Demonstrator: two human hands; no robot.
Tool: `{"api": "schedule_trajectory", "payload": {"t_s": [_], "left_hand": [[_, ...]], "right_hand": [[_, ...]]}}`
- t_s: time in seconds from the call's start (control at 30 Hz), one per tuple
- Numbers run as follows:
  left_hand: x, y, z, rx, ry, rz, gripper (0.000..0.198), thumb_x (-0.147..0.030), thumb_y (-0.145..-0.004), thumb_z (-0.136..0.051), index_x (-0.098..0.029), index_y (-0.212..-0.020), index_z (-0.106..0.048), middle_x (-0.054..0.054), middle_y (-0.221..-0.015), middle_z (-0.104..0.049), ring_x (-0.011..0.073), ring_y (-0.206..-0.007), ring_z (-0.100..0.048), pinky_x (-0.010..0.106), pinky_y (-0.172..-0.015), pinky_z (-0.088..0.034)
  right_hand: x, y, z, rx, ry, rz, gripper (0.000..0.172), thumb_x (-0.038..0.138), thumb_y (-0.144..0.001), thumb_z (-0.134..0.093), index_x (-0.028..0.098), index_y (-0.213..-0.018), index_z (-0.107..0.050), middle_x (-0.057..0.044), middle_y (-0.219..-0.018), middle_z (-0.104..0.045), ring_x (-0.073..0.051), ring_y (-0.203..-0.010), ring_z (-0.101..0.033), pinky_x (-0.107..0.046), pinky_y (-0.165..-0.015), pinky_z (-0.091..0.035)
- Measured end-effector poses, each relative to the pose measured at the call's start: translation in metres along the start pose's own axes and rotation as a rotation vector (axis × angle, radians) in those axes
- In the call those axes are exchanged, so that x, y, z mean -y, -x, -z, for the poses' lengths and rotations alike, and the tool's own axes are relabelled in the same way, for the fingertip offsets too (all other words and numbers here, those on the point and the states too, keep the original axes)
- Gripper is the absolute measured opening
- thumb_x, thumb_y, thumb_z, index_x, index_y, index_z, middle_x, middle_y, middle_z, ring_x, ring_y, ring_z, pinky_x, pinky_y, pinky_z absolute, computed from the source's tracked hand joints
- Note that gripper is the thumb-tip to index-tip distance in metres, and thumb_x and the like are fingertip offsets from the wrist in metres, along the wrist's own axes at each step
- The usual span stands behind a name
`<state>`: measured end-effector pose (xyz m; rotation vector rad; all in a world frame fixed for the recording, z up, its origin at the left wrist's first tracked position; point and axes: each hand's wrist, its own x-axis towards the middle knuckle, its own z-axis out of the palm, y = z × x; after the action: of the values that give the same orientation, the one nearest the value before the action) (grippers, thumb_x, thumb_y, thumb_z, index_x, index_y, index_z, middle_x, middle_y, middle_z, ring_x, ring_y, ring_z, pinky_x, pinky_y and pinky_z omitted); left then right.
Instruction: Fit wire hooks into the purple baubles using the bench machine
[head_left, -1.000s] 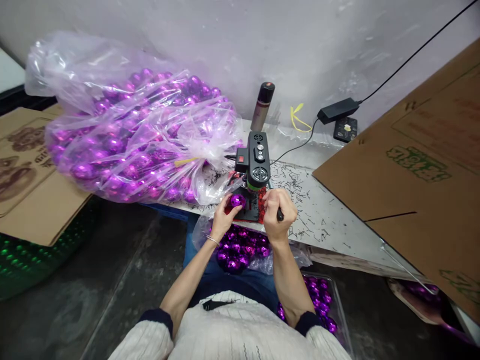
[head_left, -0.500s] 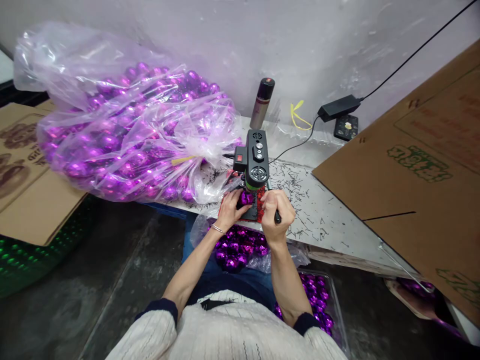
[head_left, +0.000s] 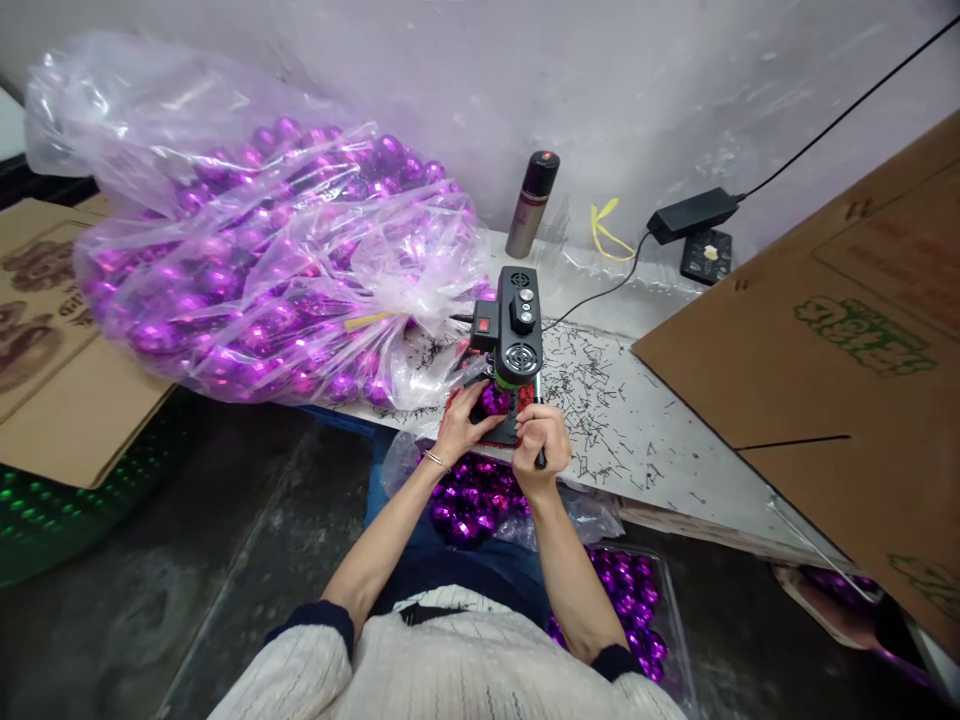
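Observation:
A small black bench drill (head_left: 514,330) stands at the near edge of the white table (head_left: 637,420). Under its head my left hand (head_left: 463,425) pinches a shiny purple ball (head_left: 495,399), resting it on the drill's red base. Just to the right, my right hand (head_left: 541,445) is closed round the drill's black lever handle (head_left: 538,452). Below both hands, in my lap, lies a clear bag of purple balls (head_left: 472,500).
A big clear plastic sack of purple balls (head_left: 255,260) fills the table's left. A spray can (head_left: 532,202), power adapter (head_left: 691,215) and cable stand by the wall. Cardboard sheets lean at right (head_left: 840,370) and lie left (head_left: 67,350). Dark shavings litter the table. A tray of balls (head_left: 637,600) sits by my right side.
My left hand has pushed the purple ball further in under the drill head. My right hand has pulled the lever down and toward me.

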<state>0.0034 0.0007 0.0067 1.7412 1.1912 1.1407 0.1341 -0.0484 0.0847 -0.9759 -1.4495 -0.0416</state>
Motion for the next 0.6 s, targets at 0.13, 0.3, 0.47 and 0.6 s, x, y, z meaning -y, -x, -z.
{"api": "schedule_trajectory", "payload": {"t_s": [0.13,0.3,0.47,0.6], "left_hand": [[0.001,0.0,-0.001,-0.01,-0.007,-0.009,0.06,-0.046,-0.083,-0.077,-0.021,-0.135,-0.061,0.014,-0.139,-0.064,0.0305,-0.134,-0.057,0.05,-0.12,-0.036],[0.002,0.0,-0.002,-0.018,-0.012,-0.013,0.059,-0.047,-0.083,-0.077,-0.022,-0.134,-0.061,0.014,-0.138,-0.065,0.0305,-0.133,-0.058,0.05,-0.119,-0.038],[0.004,-0.001,-0.003,-0.033,0.011,-0.041,0.059,-0.047,-0.083,-0.076,-0.021,-0.134,-0.061,0.014,-0.138,-0.065,0.0303,-0.132,-0.058,0.049,-0.117,-0.042],[0.007,-0.001,-0.003,-0.034,0.01,-0.075,0.059,-0.046,-0.083,-0.076,-0.021,-0.134,-0.061,0.014,-0.135,-0.066,0.03,-0.13,-0.06,0.05,-0.115,-0.043]], "right_hand": [[-0.01,0.011,-0.004,-0.012,0.028,0.013,0.026,0.025,-0.1,-0.04,0.023,-0.076,-0.05,-0.001,-0.075,-0.059,-0.014,-0.068,-0.058,-0.03,-0.063,-0.047],[-0.015,0.013,-0.007,-0.038,0.006,0.031,0.03,0.029,-0.102,-0.038,0.023,-0.075,-0.049,0.0,-0.073,-0.057,-0.014,-0.065,-0.056,-0.031,-0.064,-0.046],[-0.016,0.016,-0.011,-0.066,-0.06,-0.012,0.031,0.03,-0.102,-0.037,0.023,-0.074,-0.048,0.001,-0.073,-0.055,-0.013,-0.064,-0.056,-0.032,-0.065,-0.048],[-0.018,0.023,-0.016,-0.099,-0.076,-0.024,0.031,0.03,-0.102,-0.037,0.023,-0.073,-0.047,0.0,-0.073,-0.054,-0.014,-0.065,-0.056,-0.031,-0.062,-0.048]]}}
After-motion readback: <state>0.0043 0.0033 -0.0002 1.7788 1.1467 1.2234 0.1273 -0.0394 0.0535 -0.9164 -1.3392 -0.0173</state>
